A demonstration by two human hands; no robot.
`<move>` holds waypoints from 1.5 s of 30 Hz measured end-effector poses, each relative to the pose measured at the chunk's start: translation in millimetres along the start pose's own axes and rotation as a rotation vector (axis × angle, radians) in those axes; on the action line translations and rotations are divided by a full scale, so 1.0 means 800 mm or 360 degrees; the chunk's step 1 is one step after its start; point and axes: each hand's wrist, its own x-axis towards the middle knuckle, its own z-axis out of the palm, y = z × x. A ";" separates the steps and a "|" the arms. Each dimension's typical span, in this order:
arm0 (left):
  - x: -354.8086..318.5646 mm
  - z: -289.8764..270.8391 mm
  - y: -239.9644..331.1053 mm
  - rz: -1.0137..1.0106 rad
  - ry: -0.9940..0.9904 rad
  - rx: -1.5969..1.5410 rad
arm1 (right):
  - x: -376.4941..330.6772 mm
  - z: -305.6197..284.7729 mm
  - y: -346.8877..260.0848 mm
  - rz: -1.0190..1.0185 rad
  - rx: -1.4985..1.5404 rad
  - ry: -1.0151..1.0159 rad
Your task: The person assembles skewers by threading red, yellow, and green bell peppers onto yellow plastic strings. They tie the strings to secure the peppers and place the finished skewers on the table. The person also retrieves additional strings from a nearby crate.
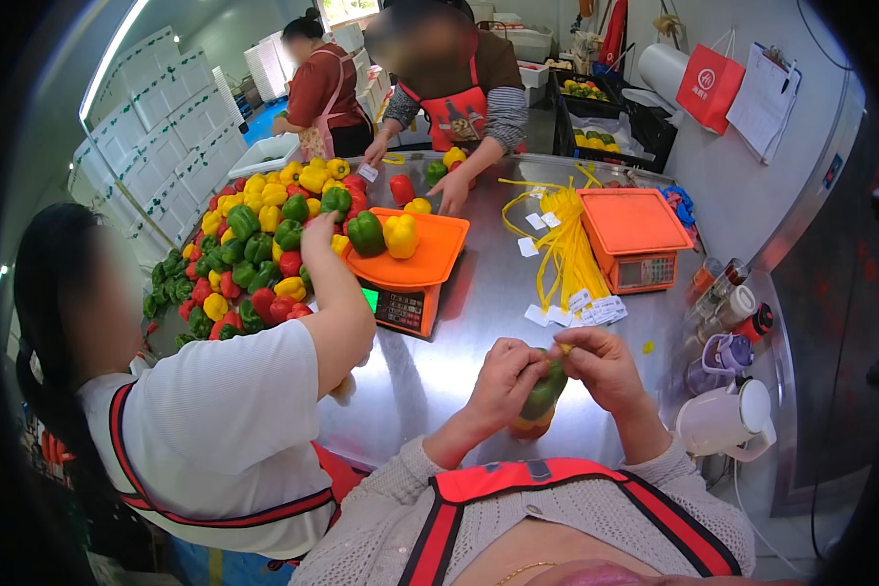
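Close to my body, over the near edge of the metal table, I hold a stacked bundle of bell peppers (545, 393), green on top with red and orange-yellow below; it looks bagged, but the wrapping is hard to make out. My left hand (504, 383) is closed around its upper end. With thumb and finger, my right hand (604, 367) pinches a small yellowish bit at the top. Beyond my hands lies a bunch of yellow net strips (565, 249) with white tags (596, 311).
An orange scale (408, 305) carries green and yellow peppers; another orange scale (640, 230) stands right. A pepper pile (254, 244) covers the table's left. A white-shirted co-worker (215, 410) reaches in beside me, another (459, 88) opposite. Bottles and a white kettle (723, 418) line the right.
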 end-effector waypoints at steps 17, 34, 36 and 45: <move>0.006 -0.005 0.007 0.0009 -0.0035 -0.0036 | 0.005 -0.013 -0.002 0.0139 0.0182 -0.0023; 0.020 -0.019 0.011 0.0376 -0.0232 0.0238 | 0.018 0.013 -0.042 -0.1108 -0.2293 -0.0181; 0.033 -0.026 0.012 0.0646 -0.0481 0.0458 | 0.017 0.010 -0.052 -0.0877 -0.2082 -0.0264; 0.045 -0.020 0.017 0.1110 -0.0441 0.0715 | 0.016 0.005 -0.060 -0.0288 -0.1226 -0.0328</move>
